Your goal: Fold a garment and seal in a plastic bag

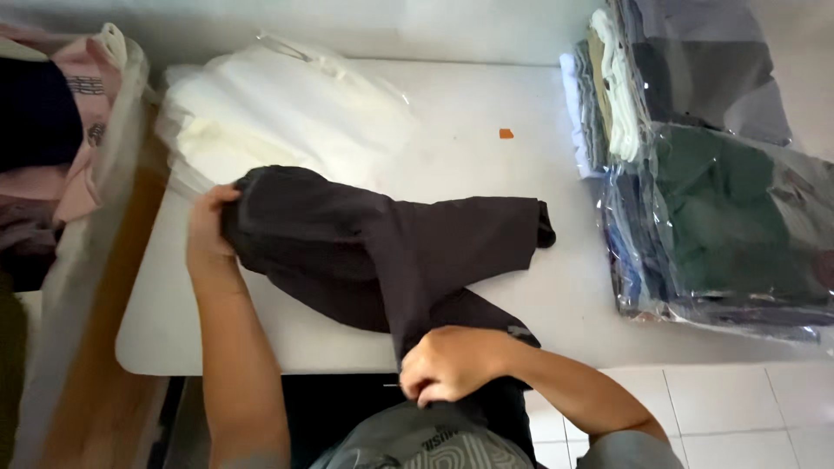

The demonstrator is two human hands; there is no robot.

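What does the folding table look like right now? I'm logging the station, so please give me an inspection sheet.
Surface: white table, mostly bare in the middle.
Job's things: dark garment spread out, crumpled.
Clutter: white bagged clothes behind; bagged folded clothes stacked to one side; small orange scrap.
Grips: left hand holds the garment's far end; right hand grips its near end.
Cables: nothing seen.
Surroundings: tiled floor; pink clothing beside the table.
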